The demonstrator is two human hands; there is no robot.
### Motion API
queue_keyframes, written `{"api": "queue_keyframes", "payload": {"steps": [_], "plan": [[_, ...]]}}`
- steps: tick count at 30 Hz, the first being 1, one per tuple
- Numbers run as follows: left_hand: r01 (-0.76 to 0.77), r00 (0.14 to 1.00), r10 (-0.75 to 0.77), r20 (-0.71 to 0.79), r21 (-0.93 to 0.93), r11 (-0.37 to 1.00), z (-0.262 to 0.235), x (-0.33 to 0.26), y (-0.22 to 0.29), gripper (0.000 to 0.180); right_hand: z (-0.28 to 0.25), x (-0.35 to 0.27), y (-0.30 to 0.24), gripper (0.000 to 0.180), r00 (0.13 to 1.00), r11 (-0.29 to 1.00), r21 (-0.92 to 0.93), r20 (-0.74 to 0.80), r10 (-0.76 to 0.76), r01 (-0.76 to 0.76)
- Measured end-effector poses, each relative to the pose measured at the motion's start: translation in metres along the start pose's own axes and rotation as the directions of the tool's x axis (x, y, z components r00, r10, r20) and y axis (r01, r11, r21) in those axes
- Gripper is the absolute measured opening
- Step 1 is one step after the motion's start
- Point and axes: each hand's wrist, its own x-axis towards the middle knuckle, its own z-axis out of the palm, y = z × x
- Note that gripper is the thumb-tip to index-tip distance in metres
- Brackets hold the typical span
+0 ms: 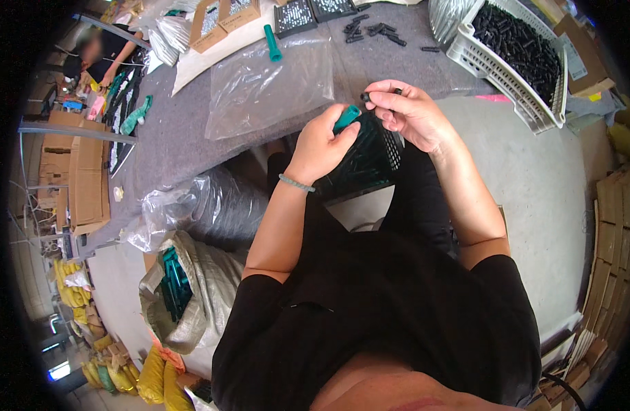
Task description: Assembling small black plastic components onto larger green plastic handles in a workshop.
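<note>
My left hand (323, 145) is closed around a green plastic tube (346, 119), its open end pointing up and to the right. Just right of it, my right hand (412, 113) pinches a small black cylindrical part (367, 97) between thumb and fingers. The two pieces are close together but apart. Below my hands, between my knees, a dark crate (396, 147) holds many green tubes (356, 164). Another green tube (272, 44) lies on a clear plastic bag (270, 85) on the grey cloth-covered table (181, 130).
At the right, a white crate (459, 49) is full of black parts (517, 44). Loose black parts (383, 31) and black trays (298, 17) lie at the far edge. A woven sack (212, 301) of green tubes stands at lower left. Another person (113, 58) works at the far left.
</note>
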Motion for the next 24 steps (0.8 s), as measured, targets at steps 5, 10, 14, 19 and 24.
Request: {"api": "queue_keyframes", "payload": {"steps": [5, 10, 14, 19, 24], "plan": [[-0.027, 1.000, 0.028, -0.008, 0.043, 0.999, 0.001, -0.010, 0.004, 0.021, 0.007, -0.015, 0.007, 0.021, 0.998, 0.925, -0.379, 0.061, -0.016, 0.038], [-0.035, 0.999, 0.034, 0.012, 0.158, 0.987, -0.002, -0.016, 0.012, 0.022, 0.008, -0.020, 0.011, 0.021, 0.920, 0.535, -0.756, 0.241, -0.308, 0.377], [-0.182, 0.981, 0.186, -0.046, 0.083, 0.980, -0.002, -0.014, 0.011, 0.024, 0.018, -0.030, 0.003, 0.021, 0.891, 0.354, -0.838, 0.292, -0.348, 0.414], [-0.146, 0.989, 0.147, -0.011, 0.064, 0.987, -0.001, -0.014, 0.012, 0.020, 0.022, -0.038, 0.000, 0.018, 0.848, 0.192, -0.851, 0.414, -0.331, 0.490], [-0.192, 0.980, 0.197, -0.041, 0.091, 0.977, -0.001, -0.017, 0.012, 0.019, 0.032, -0.048, 0.002, 0.019, 0.816, 0.032, -0.871, 0.446, -0.368, 0.491]]}}
